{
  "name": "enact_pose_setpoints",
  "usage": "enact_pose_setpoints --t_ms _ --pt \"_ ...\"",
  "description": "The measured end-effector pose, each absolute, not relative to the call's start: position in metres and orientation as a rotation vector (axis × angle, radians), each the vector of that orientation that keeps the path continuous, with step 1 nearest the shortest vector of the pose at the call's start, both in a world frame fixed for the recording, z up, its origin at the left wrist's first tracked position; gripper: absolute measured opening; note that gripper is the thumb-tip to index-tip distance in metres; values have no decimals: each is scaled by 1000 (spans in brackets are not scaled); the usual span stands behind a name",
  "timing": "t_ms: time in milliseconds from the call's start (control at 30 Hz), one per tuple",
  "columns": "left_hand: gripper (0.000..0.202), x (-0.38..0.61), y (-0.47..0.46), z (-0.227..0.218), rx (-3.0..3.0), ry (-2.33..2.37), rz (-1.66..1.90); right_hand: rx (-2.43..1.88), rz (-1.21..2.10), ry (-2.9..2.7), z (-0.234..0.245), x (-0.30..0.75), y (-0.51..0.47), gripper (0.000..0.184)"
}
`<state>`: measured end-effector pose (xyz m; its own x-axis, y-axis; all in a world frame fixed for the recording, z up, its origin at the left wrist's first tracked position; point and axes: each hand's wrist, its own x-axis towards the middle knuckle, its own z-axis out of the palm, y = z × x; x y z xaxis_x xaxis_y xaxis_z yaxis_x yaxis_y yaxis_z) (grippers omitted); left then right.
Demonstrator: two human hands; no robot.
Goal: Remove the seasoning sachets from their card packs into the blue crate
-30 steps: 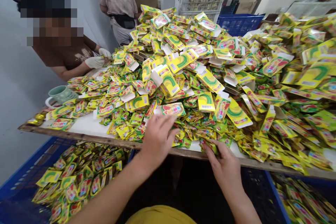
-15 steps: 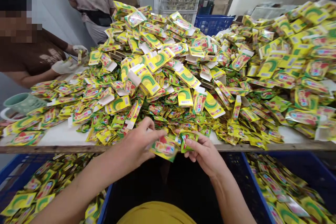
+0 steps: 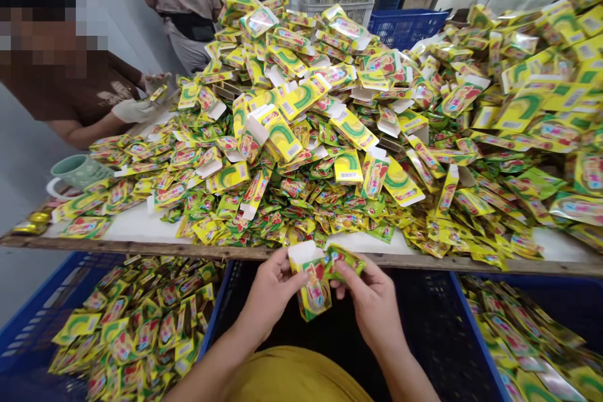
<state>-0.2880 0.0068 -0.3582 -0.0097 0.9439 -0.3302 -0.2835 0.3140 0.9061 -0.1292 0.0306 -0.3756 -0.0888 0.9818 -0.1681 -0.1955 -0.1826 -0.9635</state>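
Observation:
My left hand is closed on a small yellow-and-green carton, its thumb across the front. The carton stands nearly upright, with its white top flap up. Pinched between the thumb and fingers of my right hand is a small green sachet. The sachet meets the upper right side of the carton; whether any of it is inside, I cannot tell. Both hands are just in front of the table edge. Beyond them lies a heap of loose sachets, with many cartons piled on top, some with flaps open.
Blue crates with filled cartons stand below the table edge at left and right. A green mug sits at the table's left end. A gloved co-worker handles a carton there. Another blue crate is behind the heap.
My left hand has turned the carton from tilted to nearly upright, with its flap showing. The green sachet in my right hand has come up against it. The camera view has shifted left.

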Motion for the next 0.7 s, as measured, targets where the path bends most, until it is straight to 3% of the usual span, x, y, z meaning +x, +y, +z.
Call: enact_pose_setpoints --t_ms 133,267,433,600,700 --pt "40 -293 -5 -363 820 1055 957 -1071 1191 -1561 -359 -121 31 11" --pt "45 -293 -19 -366 799 1022 916 -1032 1275 -2029 -349 -116 27 20" --pt "51 -284 -31 -369 818 1058 864 -1074 1342 -2369 -328 -109 31 15" --pt "30 -282 -33 -377 876 1113 818 -1012 1340 -2435 -314 -104 43 21" --pt "30 -285 -34 -377 876 1054 813 -1093 1261 -2359 -319 -109 43 10"
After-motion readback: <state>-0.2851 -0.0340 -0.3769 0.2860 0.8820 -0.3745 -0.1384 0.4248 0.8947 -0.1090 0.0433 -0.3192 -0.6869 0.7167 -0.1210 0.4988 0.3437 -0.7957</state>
